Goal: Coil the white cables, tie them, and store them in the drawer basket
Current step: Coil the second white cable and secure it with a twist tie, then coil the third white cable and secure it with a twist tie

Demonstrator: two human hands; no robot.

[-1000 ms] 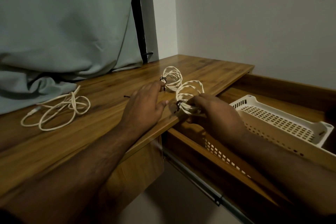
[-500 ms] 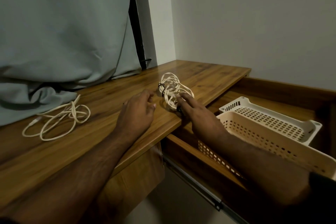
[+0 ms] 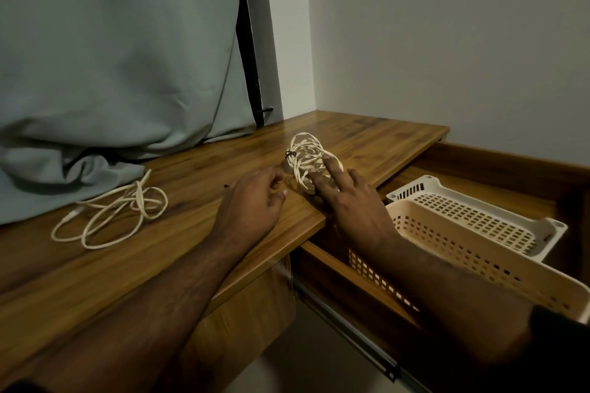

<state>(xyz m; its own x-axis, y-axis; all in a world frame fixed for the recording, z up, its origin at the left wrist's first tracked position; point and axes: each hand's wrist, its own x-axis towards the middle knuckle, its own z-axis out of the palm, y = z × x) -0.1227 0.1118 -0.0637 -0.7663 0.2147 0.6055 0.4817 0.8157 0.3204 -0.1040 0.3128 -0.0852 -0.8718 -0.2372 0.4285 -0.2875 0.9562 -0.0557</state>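
A dim corner: a wooden desk point(image 3: 367, 137) runs along a grey curtain point(image 3: 111, 57), and at its right end a drawer point(image 3: 319, 262) stands open with two slotted baskets in it, a beige basket point(image 3: 479, 252) nearer and a white basket point(image 3: 498, 220) behind. The coiled cables point(image 3: 308, 155), bound by a dark tie point(image 3: 290, 154), sit close to the desk's near edge. The right hand point(image 3: 348, 201) lays straight, spread fingers point(image 3: 330, 163) on them, gripping nothing. The left hand point(image 3: 252, 201) rests beside them, fingers loosely curled and empty. I'd worry that dragging the bundle with flat fingers tips it off the edge short of the basket, or loosens the tie. A loose cable point(image 3: 111, 217) lies far left, not yet coiled.
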